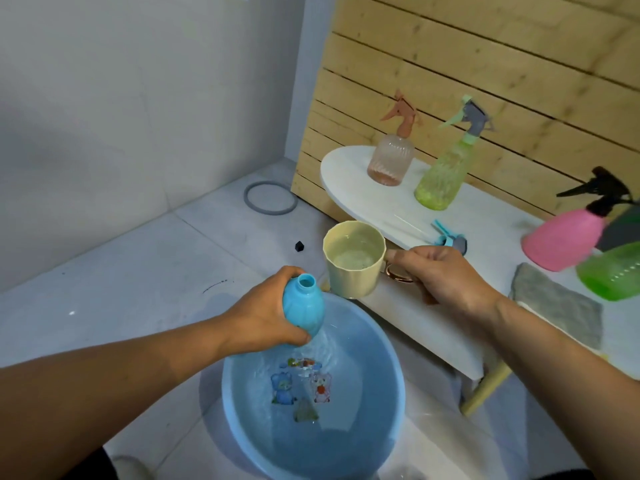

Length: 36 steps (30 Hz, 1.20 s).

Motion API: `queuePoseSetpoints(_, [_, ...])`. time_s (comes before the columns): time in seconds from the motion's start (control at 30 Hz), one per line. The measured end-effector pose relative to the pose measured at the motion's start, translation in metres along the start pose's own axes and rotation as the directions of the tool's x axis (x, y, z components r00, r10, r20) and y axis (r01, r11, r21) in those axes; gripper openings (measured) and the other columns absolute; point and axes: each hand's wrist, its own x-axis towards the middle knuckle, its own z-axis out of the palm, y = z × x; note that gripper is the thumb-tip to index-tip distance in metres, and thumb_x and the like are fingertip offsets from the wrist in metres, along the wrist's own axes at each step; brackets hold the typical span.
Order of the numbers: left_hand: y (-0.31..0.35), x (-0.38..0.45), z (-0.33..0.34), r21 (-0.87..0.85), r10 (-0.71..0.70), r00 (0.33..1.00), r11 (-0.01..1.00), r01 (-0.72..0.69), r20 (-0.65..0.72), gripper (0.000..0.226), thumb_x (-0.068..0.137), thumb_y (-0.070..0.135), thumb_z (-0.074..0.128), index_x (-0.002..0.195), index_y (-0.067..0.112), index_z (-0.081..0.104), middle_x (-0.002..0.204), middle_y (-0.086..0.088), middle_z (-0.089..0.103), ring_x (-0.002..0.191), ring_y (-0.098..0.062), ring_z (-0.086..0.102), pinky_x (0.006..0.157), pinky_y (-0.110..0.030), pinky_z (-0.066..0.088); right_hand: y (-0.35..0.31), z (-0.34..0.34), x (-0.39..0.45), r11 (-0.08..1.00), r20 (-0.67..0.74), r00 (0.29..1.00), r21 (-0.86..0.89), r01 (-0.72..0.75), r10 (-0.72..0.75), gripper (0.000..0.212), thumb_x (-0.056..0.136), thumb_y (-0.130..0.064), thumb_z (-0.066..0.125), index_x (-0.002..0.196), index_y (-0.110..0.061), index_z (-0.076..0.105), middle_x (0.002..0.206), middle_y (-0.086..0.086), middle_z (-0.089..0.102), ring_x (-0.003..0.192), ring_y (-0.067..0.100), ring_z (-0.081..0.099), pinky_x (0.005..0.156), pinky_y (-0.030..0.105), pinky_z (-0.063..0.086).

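My left hand (266,317) grips a light blue bottle (304,306) with no cap, its open neck pointing up, held over the blue basin (391,386) on the floor. The basin holds water with cartoon pictures on its bottom. My right hand (440,275) holds a cream cup (353,261) by its handle, level, just right of the bottle's neck. A little water lies in the cup. A blue and grey spray head (450,237) lies on the white table (349,174) behind my right hand.
On the table stand a peach spray bottle (391,161), a yellow-green one (443,171), a pink one (568,233) and a green one (616,271), plus a grey cloth (557,303). A wooden slat wall rises behind. A grey ring (270,198) lies on the tiled floor.
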Motion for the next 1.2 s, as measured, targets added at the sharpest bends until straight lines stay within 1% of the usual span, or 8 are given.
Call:
queuePoseSetpoints(0.13, [-0.002, -0.001, -0.001, 0.007, 0.002, 1.0, 1.0, -0.002, 0.0, 0.087, 0.061, 0.027, 0.094, 0.127, 0.045, 0.041, 0.115, 0.017, 0.057, 0.099, -0.01, 0.062, 0.069, -0.019, 0.052, -0.003, 0.001, -0.001, 0.997, -0.002, 0.997, -0.02, 0.071, -0.071, 0.04, 0.088, -0.04, 0.073, 0.068, -0.012, 0.053, 0.051, -0.008, 0.037, 0.046, 0.008, 0.028, 0.045, 0.02, 0.026])
queuePoseSetpoints(0.23, [-0.003, 0.0, -0.002, 0.024, 0.01, 1.0, 1.0, -0.01, 0.0, 0.086, 0.061, 0.027, 0.094, 0.127, 0.045, 0.041, 0.115, 0.016, 0.056, 0.1, -0.01, 0.061, 0.069, -0.018, 0.05, -0.003, 0.003, 0.0, 0.993, -0.003, 0.994, -0.037, 0.112, -0.112, 0.044, 0.088, -0.037, 0.075, 0.062, -0.013, 0.05, 0.063, 0.004, 0.047, 0.048, 0.008, 0.03, 0.043, 0.012, 0.028])
queuePoseSetpoints(0.3, [-0.004, -0.001, -0.002, 0.036, 0.012, 1.0, 0.999, -0.013, 0.005, 0.085, 0.061, 0.026, 0.093, 0.126, 0.045, 0.042, 0.116, 0.017, 0.056, 0.1, -0.009, 0.061, 0.07, -0.018, 0.051, -0.004, 0.006, 0.0, 0.989, 0.006, 0.992, -0.077, 0.125, -0.125, 0.044, 0.088, -0.039, 0.075, 0.066, -0.01, 0.051, 0.068, 0.009, 0.043, 0.051, 0.01, 0.028, 0.042, 0.012, 0.027])
queuePoseSetpoints(0.43, [-0.005, -0.001, 0.0, 0.061, 0.022, 1.0, 0.998, -0.023, 0.019, 0.088, 0.06, 0.027, 0.093, 0.129, 0.044, 0.041, 0.118, 0.017, 0.055, 0.102, -0.009, 0.06, 0.074, -0.022, 0.055, -0.007, 0.01, -0.002, 0.981, -0.001, 0.99, -0.134, 0.142, -0.143, 0.047, 0.089, -0.038, 0.075, 0.069, 0.0, 0.054, 0.059, 0.004, 0.034, 0.048, 0.01, 0.026, 0.041, 0.014, 0.026])
queuePoseSetpoints(0.53, [-0.005, -0.001, 0.0, 0.067, 0.021, 1.0, 0.998, -0.022, 0.019, 0.09, 0.061, 0.028, 0.093, 0.131, 0.045, 0.039, 0.117, 0.018, 0.054, 0.101, -0.007, 0.06, 0.071, -0.017, 0.051, -0.009, 0.014, -0.003, 0.975, -0.011, 0.988, -0.164, 0.152, -0.156, 0.043, 0.088, -0.039, 0.075, 0.068, -0.007, 0.055, 0.059, 0.004, 0.037, 0.05, 0.01, 0.029, 0.042, 0.014, 0.027])
queuePoseSetpoints(0.6, [-0.004, -0.001, 0.0, 0.066, 0.022, 1.0, 0.998, -0.023, 0.018, 0.09, 0.062, 0.027, 0.093, 0.131, 0.045, 0.038, 0.117, 0.019, 0.054, 0.101, -0.006, 0.06, 0.07, -0.016, 0.049, -0.009, 0.015, -0.003, 0.972, -0.016, 0.987, -0.179, 0.153, -0.159, 0.041, 0.088, -0.039, 0.075, 0.067, -0.01, 0.054, 0.054, -0.002, 0.035, 0.047, 0.008, 0.028, 0.042, 0.014, 0.026])
queuePoseSetpoints(0.73, [-0.004, 0.0, -0.001, 0.068, 0.026, 1.0, 0.997, -0.027, 0.013, 0.09, 0.062, 0.027, 0.093, 0.132, 0.043, 0.04, 0.117, 0.018, 0.054, 0.101, -0.006, 0.059, 0.07, -0.016, 0.049, -0.009, 0.014, -0.004, 0.959, -0.018, 0.982, -0.22, 0.178, -0.187, 0.047, 0.089, -0.038, 0.075, 0.06, -0.015, 0.046, 0.048, -0.01, 0.031, 0.044, 0.006, 0.026, 0.041, 0.013, 0.025])
queuePoseSetpoints(1.2, [-0.006, -0.001, 0.0, 0.082, 0.041, 0.999, 0.996, -0.042, 0.016, 0.091, 0.061, 0.029, 0.094, 0.133, 0.041, 0.04, 0.119, 0.016, 0.054, 0.102, -0.008, 0.059, 0.071, -0.018, 0.051, -0.01, 0.012, -0.008, 0.922, -0.022, 0.967, -0.309, 0.235, -0.254, 0.05, 0.088, -0.04, 0.075, 0.055, -0.017, 0.045, 0.049, -0.011, 0.032, 0.046, 0.007, 0.028, 0.043, 0.014, 0.027])
